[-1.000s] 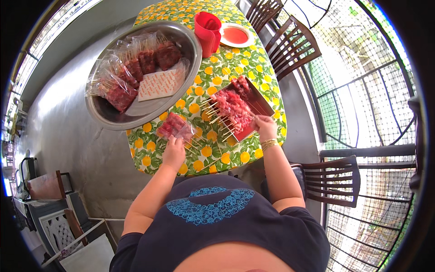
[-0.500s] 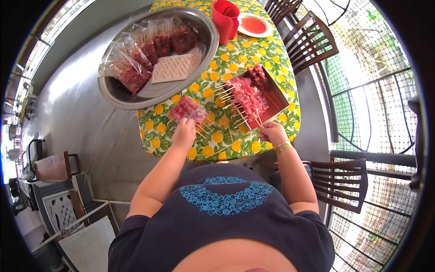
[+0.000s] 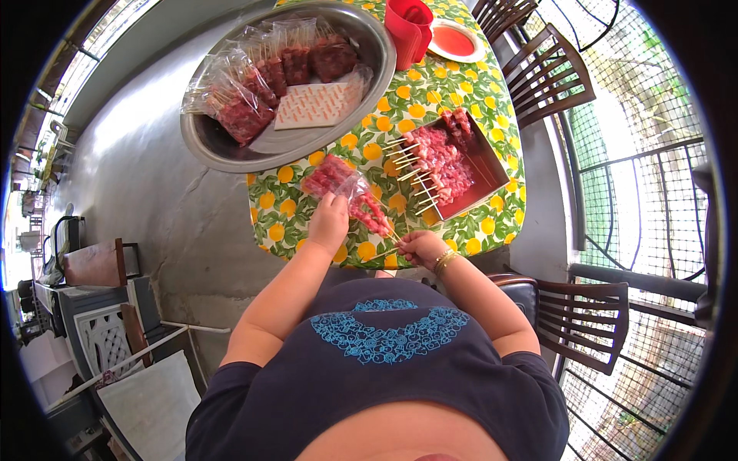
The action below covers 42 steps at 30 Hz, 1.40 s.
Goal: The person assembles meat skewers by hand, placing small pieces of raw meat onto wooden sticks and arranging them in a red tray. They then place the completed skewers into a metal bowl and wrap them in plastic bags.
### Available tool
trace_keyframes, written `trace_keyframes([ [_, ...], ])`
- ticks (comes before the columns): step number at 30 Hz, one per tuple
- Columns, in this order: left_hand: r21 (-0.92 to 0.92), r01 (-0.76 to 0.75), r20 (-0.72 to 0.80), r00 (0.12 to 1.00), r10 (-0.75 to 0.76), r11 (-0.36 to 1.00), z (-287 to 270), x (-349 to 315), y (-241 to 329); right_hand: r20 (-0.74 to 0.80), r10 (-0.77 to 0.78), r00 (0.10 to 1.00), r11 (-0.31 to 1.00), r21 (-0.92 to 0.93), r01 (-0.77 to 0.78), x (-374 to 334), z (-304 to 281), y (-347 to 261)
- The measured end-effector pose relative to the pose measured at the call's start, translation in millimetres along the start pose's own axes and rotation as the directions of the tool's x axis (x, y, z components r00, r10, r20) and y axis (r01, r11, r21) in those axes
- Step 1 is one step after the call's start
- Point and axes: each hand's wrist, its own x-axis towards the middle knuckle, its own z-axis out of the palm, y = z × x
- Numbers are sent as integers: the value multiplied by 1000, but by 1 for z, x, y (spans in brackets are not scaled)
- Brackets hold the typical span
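My left hand (image 3: 330, 223) is closed on the open end of a clear plastic bag (image 3: 332, 176) with raw meat skewers inside, lying on the table. In my right hand (image 3: 423, 248) are the stick ends of raw meat skewers (image 3: 372, 213), pinched between the fingers. Their meat end points up and left, at the mouth of the bag. To the right stands a shallow square tray (image 3: 483, 180) with a pile of more meat skewers (image 3: 443, 167), their sticks jutting over its left edge.
A big oval metal basin (image 3: 386, 58) at the far left holds several bagged meat skewers (image 3: 246, 115) and a white patterned pack (image 3: 315, 105). Behind the tray are a red pitcher (image 3: 407, 34) and a plate (image 3: 453, 40) of red liquid. Wooden chairs (image 3: 550, 73) line the right side.
My right hand has moved left from the tray to the bag, bringing meat skewers with it. The left hand keeps hold of the bag. The whole view has shifted slightly.
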Motion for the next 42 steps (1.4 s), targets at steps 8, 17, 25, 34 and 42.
trace_keyframes([
  [8, 94, -135, 37, 991, 132, 986, 2, -14, -3, -13, -269, 963, 868, -437, 236, 46, 54, -51],
  [17, 64, -158, 84, 985, 153, 985, 13, -41, -19, 71, -340, 938, 599, -752, 274, 61, 76, -58],
  [25, 46, -147, -6, 989, 147, 988, 15, -45, -19, 44, -456, 889, 410, -876, 254, 41, 82, -72],
  [34, 48, -103, -42, 994, 105, 993, 13, -20, -12, -327, -732, 598, 357, -931, -73, -15, -28, -226],
  [42, 145, -84, 23, 996, 82, 986, 4, -17, 1, -386, -747, 541, 235, -915, -329, 51, -96, -302],
])
